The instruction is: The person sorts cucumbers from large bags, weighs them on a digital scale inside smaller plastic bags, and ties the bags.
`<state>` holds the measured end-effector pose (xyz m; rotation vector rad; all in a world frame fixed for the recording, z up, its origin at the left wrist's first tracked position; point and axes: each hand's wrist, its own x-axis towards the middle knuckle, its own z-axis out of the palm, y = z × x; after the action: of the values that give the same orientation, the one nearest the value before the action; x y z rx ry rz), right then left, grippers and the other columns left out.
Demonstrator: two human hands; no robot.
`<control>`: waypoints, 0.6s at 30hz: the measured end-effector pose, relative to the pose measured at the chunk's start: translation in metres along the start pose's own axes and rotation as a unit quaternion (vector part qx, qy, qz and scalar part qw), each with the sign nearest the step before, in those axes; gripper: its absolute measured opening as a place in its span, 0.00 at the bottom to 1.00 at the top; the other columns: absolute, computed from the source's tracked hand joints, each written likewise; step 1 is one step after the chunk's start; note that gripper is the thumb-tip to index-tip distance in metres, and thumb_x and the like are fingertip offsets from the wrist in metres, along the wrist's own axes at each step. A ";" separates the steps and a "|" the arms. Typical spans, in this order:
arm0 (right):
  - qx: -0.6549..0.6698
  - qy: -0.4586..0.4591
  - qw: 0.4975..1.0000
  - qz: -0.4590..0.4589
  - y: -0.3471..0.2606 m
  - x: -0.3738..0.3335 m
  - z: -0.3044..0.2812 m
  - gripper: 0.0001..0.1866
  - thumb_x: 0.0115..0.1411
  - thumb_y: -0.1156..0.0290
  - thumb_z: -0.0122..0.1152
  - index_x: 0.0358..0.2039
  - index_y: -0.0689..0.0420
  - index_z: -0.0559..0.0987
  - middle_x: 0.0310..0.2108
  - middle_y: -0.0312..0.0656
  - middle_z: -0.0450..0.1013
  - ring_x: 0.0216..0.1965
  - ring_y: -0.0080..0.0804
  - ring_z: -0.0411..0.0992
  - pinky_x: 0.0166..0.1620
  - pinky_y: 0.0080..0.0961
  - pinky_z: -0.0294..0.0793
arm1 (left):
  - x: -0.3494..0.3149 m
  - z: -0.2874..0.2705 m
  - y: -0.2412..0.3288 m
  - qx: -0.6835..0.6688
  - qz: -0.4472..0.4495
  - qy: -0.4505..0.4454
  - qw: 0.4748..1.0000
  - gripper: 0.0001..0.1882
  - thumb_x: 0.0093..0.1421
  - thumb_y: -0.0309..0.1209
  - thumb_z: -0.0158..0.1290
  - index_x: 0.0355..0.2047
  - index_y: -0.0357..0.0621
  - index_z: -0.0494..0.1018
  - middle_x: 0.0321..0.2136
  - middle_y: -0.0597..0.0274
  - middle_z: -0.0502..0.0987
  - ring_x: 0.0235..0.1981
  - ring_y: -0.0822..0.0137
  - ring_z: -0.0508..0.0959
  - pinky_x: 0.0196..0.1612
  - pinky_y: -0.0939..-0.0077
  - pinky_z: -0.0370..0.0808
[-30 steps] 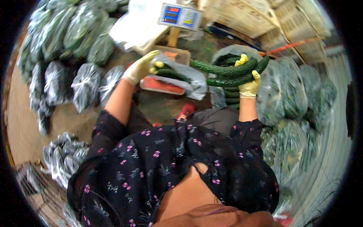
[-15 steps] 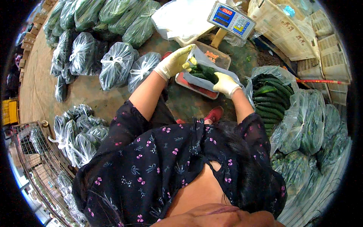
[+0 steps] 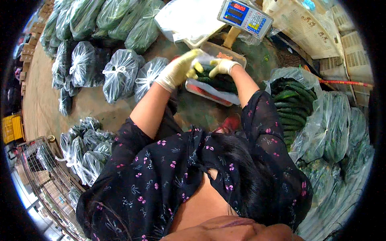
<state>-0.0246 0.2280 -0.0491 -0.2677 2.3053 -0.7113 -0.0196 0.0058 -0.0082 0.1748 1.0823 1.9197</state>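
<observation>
1. You are wearing thin, pale yellow rubber gloves on both hands, and both are reaching over the scale (image 3: 219,68), a flat tray with a digital display (image 3: 245,17) standing on a post behind it.
2. Your left hand (image 3: 179,69) is curling its fingers over the clear plastic bag (image 3: 213,90) lying on the scale, gripping its near-left edge.
3. Your right hand (image 3: 221,66) is closing on the bag's top edge just beside the left; exactly how tight that grip is, I cannot tell.
4. The cucumbers (image 3: 217,80) are lying inside that bag on the scale, long, dark green and bumpy; their number is unclear.
5. To the right of the scale, one large open sack (image 3: 293,102) is holding many more cucumbers stacked lengthwise.
6. To the left of the scale, three knotted clear bags (image 3: 120,72) of greens are sitting in a row on the bare floor.
</observation>
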 end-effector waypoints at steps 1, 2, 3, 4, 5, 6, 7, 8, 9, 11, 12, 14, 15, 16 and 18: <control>0.028 0.148 0.987 0.051 0.041 0.000 0.010 0.31 0.40 0.55 0.65 0.46 0.55 0.73 0.45 0.45 0.71 0.47 0.36 0.68 0.51 0.26 0.63 | 0.004 0.012 0.006 -0.072 0.041 0.007 0.997 0.18 0.61 0.41 0.41 0.45 0.43 0.66 0.23 0.65 0.72 0.13 0.78 0.63 0.20 0.88 0.63; 0.068 0.136 0.987 0.056 0.059 -0.006 0.008 0.31 0.42 0.56 0.64 0.47 0.55 0.73 0.47 0.45 0.70 0.49 0.38 0.67 0.51 0.27 0.63 | 0.005 0.009 0.006 -0.089 0.055 0.001 0.994 0.18 0.61 0.41 0.41 0.46 0.44 0.66 0.22 0.66 0.71 0.12 0.78 0.59 0.20 0.87 0.61; 0.090 0.172 0.980 0.052 0.072 -0.020 0.015 0.32 0.41 0.55 0.65 0.48 0.55 0.72 0.47 0.46 0.70 0.49 0.39 0.67 0.52 0.28 0.63 | 0.003 0.008 0.007 -0.082 0.044 0.005 0.996 0.19 0.61 0.40 0.42 0.48 0.43 0.64 0.23 0.65 0.71 0.13 0.78 0.61 0.21 0.86 0.62; 0.112 0.206 0.971 0.048 0.080 -0.039 0.027 0.33 0.40 0.54 0.65 0.48 0.54 0.72 0.47 0.47 0.70 0.50 0.40 0.67 0.52 0.29 0.62 | 0.001 0.006 0.007 -0.076 0.033 0.009 0.996 0.20 0.60 0.40 0.42 0.50 0.43 0.63 0.23 0.64 0.72 0.13 0.77 0.62 0.21 0.86 0.63; 0.064 0.222 0.964 0.134 0.080 -0.061 0.033 0.35 0.39 0.55 0.66 0.49 0.54 0.71 0.48 0.47 0.69 0.50 0.41 0.66 0.52 0.30 0.63 | -0.002 0.005 0.006 -0.083 0.048 0.017 0.995 0.22 0.60 0.39 0.42 0.52 0.43 0.61 0.25 0.64 0.71 0.15 0.76 0.63 0.22 0.85 0.63; 0.017 0.235 0.947 0.218 0.076 -0.085 0.036 0.36 0.38 0.55 0.67 0.50 0.53 0.70 0.48 0.47 0.69 0.51 0.41 0.66 0.53 0.31 0.63 | -0.007 0.009 0.007 -0.089 0.060 0.024 0.994 0.23 0.60 0.38 0.42 0.54 0.44 0.59 0.26 0.63 0.71 0.16 0.75 0.64 0.22 0.84 0.64; -0.047 0.216 0.940 0.261 0.080 -0.100 0.041 0.38 0.36 0.55 0.67 0.51 0.52 0.69 0.49 0.46 0.68 0.51 0.41 0.65 0.53 0.32 0.63 | -0.005 0.015 0.009 -0.091 0.070 0.021 0.993 0.25 0.60 0.38 0.42 0.56 0.44 0.56 0.28 0.63 0.71 0.17 0.75 0.65 0.22 0.84 0.64; -0.109 0.195 0.927 0.303 0.083 -0.112 0.047 0.40 0.35 0.54 0.68 0.52 0.51 0.67 0.50 0.46 0.67 0.52 0.41 0.64 0.53 0.33 0.63 | -0.002 0.021 0.011 -0.075 0.087 0.038 0.993 0.25 0.60 0.37 0.42 0.57 0.44 0.55 0.30 0.63 0.70 0.19 0.74 0.66 0.23 0.83 0.65; -0.145 0.204 0.923 0.292 0.085 -0.121 0.052 0.40 0.35 0.56 0.68 0.52 0.49 0.67 0.51 0.45 0.66 0.53 0.40 0.64 0.54 0.33 0.63 | -0.001 0.026 0.013 -0.059 0.103 0.054 0.991 0.26 0.60 0.37 0.42 0.58 0.45 0.53 0.31 0.62 0.70 0.20 0.73 0.66 0.24 0.82 0.65; -0.174 0.279 0.916 0.233 0.078 -0.132 0.045 0.36 0.35 0.61 0.66 0.50 0.46 0.69 0.49 0.42 0.67 0.52 0.40 0.64 0.53 0.33 0.64 | 0.007 0.025 0.019 -0.050 0.153 0.025 0.987 0.29 0.60 0.34 0.43 0.60 0.46 0.50 0.37 0.62 0.67 0.25 0.72 0.68 0.25 0.81 0.66; -0.179 0.328 0.909 0.182 0.075 -0.136 0.035 0.34 0.36 0.63 0.65 0.49 0.45 0.69 0.49 0.41 0.68 0.52 0.40 0.64 0.52 0.34 0.65 | 0.008 0.021 0.018 -0.041 0.187 0.052 0.980 0.27 0.60 0.33 0.43 0.59 0.44 0.52 0.40 0.62 0.66 0.26 0.73 0.68 0.24 0.83 0.66; -0.186 0.324 0.908 0.191 0.052 -0.140 0.017 0.30 0.38 0.66 0.65 0.47 0.46 0.72 0.47 0.42 0.69 0.50 0.40 0.66 0.51 0.36 0.66 | 0.005 0.015 0.019 -0.036 0.236 0.077 0.968 0.27 0.61 0.34 0.43 0.59 0.42 0.52 0.42 0.61 0.67 0.28 0.75 0.68 0.23 0.87 0.66; -0.189 0.322 0.907 0.197 0.041 -0.143 0.013 0.27 0.38 0.67 0.63 0.45 0.47 0.73 0.46 0.42 0.70 0.49 0.39 0.67 0.50 0.36 0.67 | 0.001 0.011 0.020 -0.050 0.262 0.070 0.961 0.27 0.61 0.34 0.43 0.59 0.42 0.52 0.43 0.60 0.67 0.29 0.76 0.69 0.23 0.88 0.67; -0.190 0.320 0.903 0.214 0.041 -0.145 0.014 0.25 0.38 0.67 0.62 0.43 0.47 0.75 0.45 0.42 0.71 0.48 0.39 0.68 0.49 0.37 0.68 | 0.003 0.026 0.025 -0.023 0.271 0.100 0.957 0.27 0.61 0.34 0.43 0.59 0.42 0.53 0.47 0.59 0.65 0.29 0.76 0.70 0.23 0.89 0.68; -0.097 0.273 0.928 0.232 0.046 -0.135 0.016 0.22 0.39 0.67 0.59 0.40 0.49 0.76 0.42 0.43 0.72 0.46 0.40 0.70 0.48 0.36 0.69 | 0.004 -0.009 0.022 0.009 0.192 -0.005 0.981 0.28 0.61 0.38 0.43 0.59 0.46 0.52 0.41 0.59 0.69 0.31 0.70 0.71 0.32 0.80 0.67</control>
<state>0.0859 0.3103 -0.0084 0.4390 2.8167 -0.3342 -0.0410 -0.0015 0.0016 0.4290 1.1194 2.2475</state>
